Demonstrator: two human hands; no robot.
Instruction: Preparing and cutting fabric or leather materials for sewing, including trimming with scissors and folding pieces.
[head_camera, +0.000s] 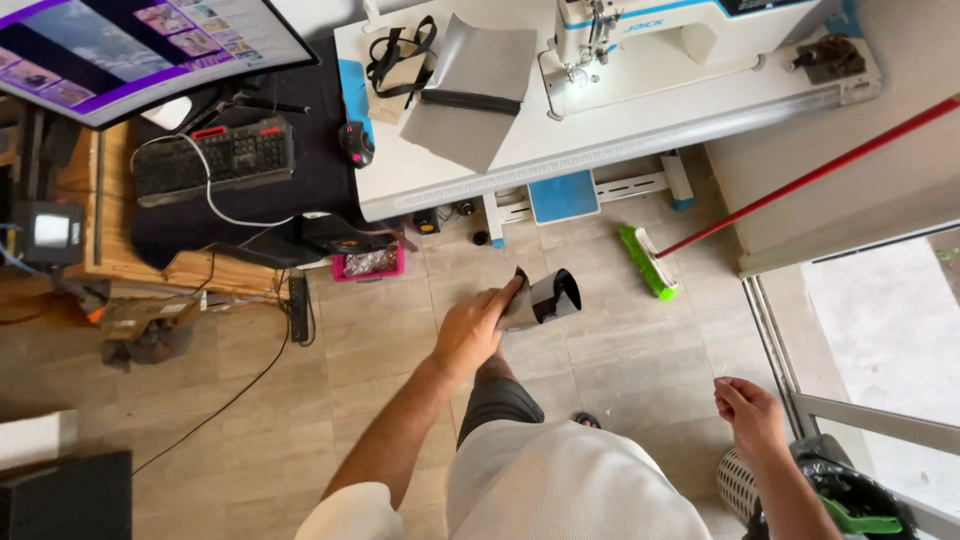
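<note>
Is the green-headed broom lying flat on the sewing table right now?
No: the green-headed broom stands with its head on the tiled floor, beside the white sewing table, red handle slanting up to the right.

The sewing machine (680, 40) stands at the right end of the sewing table (600, 130), with fabric pieces (470, 90) at its left end. The keyboard (215, 155) lies on the desk (120, 255) further left. A broom (648, 262) rests on the floor below the table's front edge.

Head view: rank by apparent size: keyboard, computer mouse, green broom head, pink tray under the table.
1. Keyboard, clearly the largest.
2. and 3. Pink tray and green broom head look alike in size; both lie on the floor, so I won't rank them.
4. Computer mouse, smallest, although the desk puts it nearer the camera.
</note>
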